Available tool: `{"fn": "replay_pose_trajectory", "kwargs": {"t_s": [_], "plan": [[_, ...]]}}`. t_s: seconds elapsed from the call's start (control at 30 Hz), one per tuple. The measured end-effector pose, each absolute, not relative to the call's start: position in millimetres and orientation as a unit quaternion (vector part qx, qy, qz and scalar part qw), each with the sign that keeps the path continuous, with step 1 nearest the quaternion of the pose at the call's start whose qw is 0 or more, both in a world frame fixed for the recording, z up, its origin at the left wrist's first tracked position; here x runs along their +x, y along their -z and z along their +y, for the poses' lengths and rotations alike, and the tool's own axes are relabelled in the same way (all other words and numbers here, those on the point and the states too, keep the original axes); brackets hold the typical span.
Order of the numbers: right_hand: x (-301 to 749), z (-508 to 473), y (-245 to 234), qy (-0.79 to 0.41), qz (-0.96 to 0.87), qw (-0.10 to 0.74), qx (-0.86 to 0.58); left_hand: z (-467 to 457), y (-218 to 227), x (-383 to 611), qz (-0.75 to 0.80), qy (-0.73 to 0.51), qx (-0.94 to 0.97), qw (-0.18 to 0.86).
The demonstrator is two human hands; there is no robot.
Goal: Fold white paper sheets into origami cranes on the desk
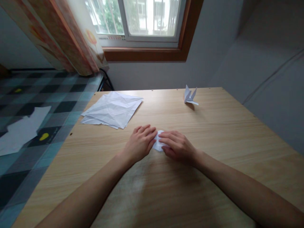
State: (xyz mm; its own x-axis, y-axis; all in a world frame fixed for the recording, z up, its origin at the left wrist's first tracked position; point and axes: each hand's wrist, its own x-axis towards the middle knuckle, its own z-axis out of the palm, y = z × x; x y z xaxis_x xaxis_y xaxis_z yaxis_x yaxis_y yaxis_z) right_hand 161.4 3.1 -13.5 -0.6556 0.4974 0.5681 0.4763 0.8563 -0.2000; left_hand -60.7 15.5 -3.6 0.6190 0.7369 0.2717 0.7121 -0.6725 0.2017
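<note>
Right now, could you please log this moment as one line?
left hand: touching small paper | right hand: touching same paper | paper pile: table, back left | folded paper figure: table, back right

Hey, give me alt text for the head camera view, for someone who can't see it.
Two bare hands press a small piece of white paper on a wooden table. Beyond them, creased white sheets lie at the left and a folded paper figure stands at the right, below a window.

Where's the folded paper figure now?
In the head view, the paper figure stands right of centre near the far edge of the table, beyond the right hand.
</note>
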Motion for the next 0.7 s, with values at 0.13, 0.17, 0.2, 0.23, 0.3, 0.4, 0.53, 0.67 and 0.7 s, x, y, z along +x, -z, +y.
{"fn": "replay_pose_trajectory", "kwargs": {"t_s": [0.13, 0.17, 0.2, 0.23, 0.3, 0.4, 0.53, 0.67, 0.7], "plan": [[160, 6, 18, -0.049, -0.914, 0.248, -0.318, 15, 8, -61, 0.410, -0.132, 0.901, 0.049], [160, 6, 18, -0.052, -0.917, 0.220, -0.330, 15, 9, -61, 0.412, -0.121, 0.902, 0.048], [159, 5, 19, -0.052, -0.919, 0.194, -0.340, 14, 9, -61, 0.414, -0.112, 0.902, 0.045], [159, 4, 19, -0.048, -0.920, 0.173, -0.348, 13, 9, -61, 0.416, -0.102, 0.902, 0.043], [158, 2, 18, -0.037, -0.921, 0.144, -0.361, 12, 8, -60, 0.422, -0.083, 0.902, 0.038], [158, -1, 17, -0.027, -0.920, 0.123, -0.372, 11, 7, -59, 0.431, -0.060, 0.900, 0.035], [157, -4, 17, -0.023, -0.915, 0.111, -0.387, 11, 7, -59, 0.440, -0.055, 0.896, 0.028], [157, -5, 16, -0.032, -0.910, 0.110, -0.400, 11, 9, -60, 0.447, -0.047, 0.893, 0.029], [158, -5, 16, -0.037, -0.910, 0.110, -0.399, 11, 10, -60, 0.447, -0.048, 0.893, 0.029]]}}
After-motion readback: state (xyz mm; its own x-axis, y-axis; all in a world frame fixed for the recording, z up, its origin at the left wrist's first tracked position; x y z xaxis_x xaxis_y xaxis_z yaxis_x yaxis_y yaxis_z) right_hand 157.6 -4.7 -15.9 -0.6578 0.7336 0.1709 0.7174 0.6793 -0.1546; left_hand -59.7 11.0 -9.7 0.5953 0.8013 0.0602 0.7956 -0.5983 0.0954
